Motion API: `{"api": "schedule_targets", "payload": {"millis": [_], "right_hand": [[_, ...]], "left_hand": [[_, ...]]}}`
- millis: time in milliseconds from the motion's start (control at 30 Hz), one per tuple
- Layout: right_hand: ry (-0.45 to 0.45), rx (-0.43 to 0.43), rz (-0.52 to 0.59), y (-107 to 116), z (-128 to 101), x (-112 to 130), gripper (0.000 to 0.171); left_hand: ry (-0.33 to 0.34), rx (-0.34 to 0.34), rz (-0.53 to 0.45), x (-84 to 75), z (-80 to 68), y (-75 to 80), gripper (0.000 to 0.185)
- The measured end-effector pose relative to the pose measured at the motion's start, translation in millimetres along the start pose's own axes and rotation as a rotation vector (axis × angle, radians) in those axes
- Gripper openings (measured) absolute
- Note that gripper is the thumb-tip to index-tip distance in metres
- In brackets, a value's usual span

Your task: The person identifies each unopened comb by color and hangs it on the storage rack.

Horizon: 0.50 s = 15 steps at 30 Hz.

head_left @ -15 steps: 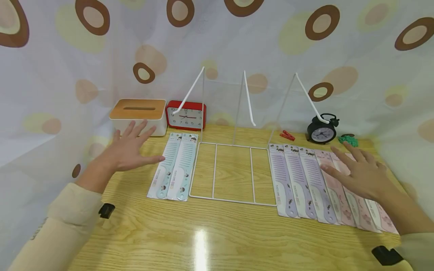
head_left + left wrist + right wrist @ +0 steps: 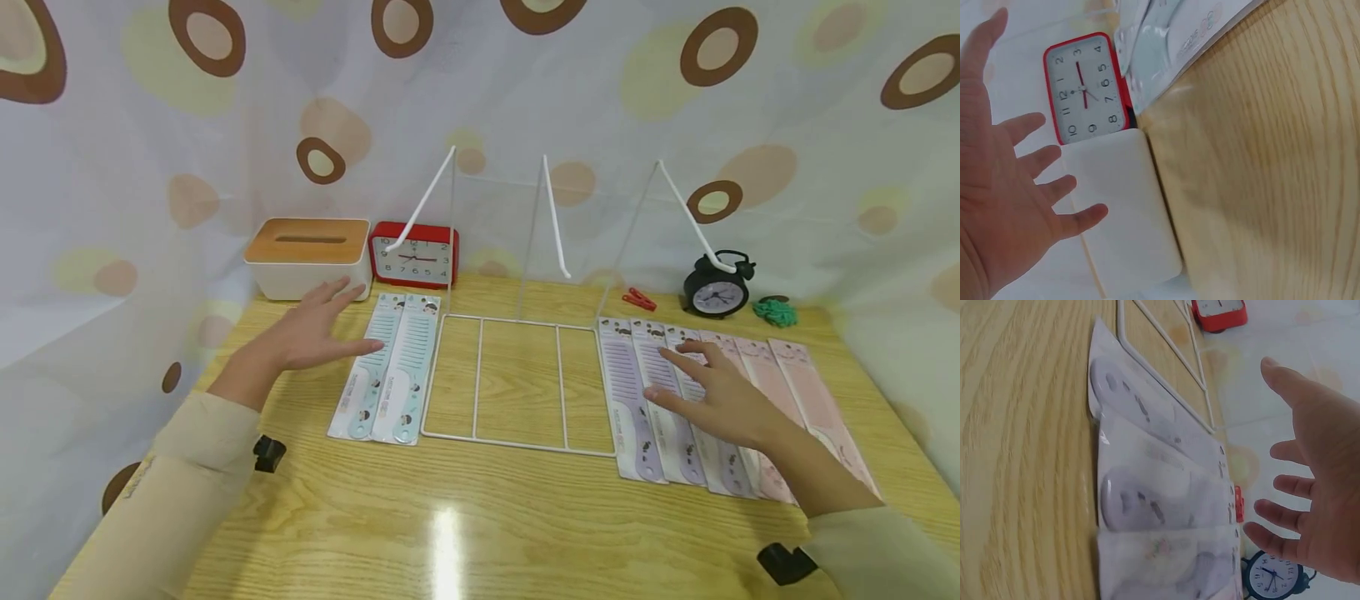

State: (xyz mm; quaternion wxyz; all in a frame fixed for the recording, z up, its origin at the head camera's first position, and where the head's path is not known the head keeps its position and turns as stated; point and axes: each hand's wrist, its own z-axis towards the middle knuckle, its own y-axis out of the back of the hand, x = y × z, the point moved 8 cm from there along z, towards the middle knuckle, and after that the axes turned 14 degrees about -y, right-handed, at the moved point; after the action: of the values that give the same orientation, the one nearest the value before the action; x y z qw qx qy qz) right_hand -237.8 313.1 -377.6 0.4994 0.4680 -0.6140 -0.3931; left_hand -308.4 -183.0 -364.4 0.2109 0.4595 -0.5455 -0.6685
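My left hand (image 2: 311, 333) hovers open, fingers spread, just left of two blue packaged combs (image 2: 390, 367) lying side by side on the wooden table (image 2: 450, 517). The left wrist view shows the same left hand (image 2: 1004, 187) holding nothing. My right hand (image 2: 708, 387) is open with spread fingers over the purple packaged combs (image 2: 648, 400), and the pink combs (image 2: 795, 392) lie to its right. Seen from the right wrist, the right hand (image 2: 1313, 475) floats above the purple combs (image 2: 1147, 487) without touching them. A white wire rack (image 2: 517, 379) stands between the two comb groups.
A white tissue box with a wooden lid (image 2: 307, 254) and a red clock (image 2: 414, 254) stand at the back left. A black alarm clock (image 2: 714, 292), a red clip (image 2: 637, 298) and a green item (image 2: 774, 312) sit at the back right. A patterned curtain surrounds the table.
My right hand has moved left, from over the pink combs to over the purple ones. My left hand has shifted slightly right and forward toward the blue combs.
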Motion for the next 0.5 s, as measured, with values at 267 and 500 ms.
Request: {"api": "schedule_targets", "payload": {"millis": [267,500], "right_hand": [[0.072,0.082,0.257,-31.8,3.7,25.2,0.08],[0.107,0.187,0.494,-57.9,-0.1,35.5,0.075]], "left_hand": [[0.003,-0.025,-0.197,15.2,21.9,-21.4,0.107],[0.07,-0.074,-0.444,36.7,33.0,-35.7,0.1]]}}
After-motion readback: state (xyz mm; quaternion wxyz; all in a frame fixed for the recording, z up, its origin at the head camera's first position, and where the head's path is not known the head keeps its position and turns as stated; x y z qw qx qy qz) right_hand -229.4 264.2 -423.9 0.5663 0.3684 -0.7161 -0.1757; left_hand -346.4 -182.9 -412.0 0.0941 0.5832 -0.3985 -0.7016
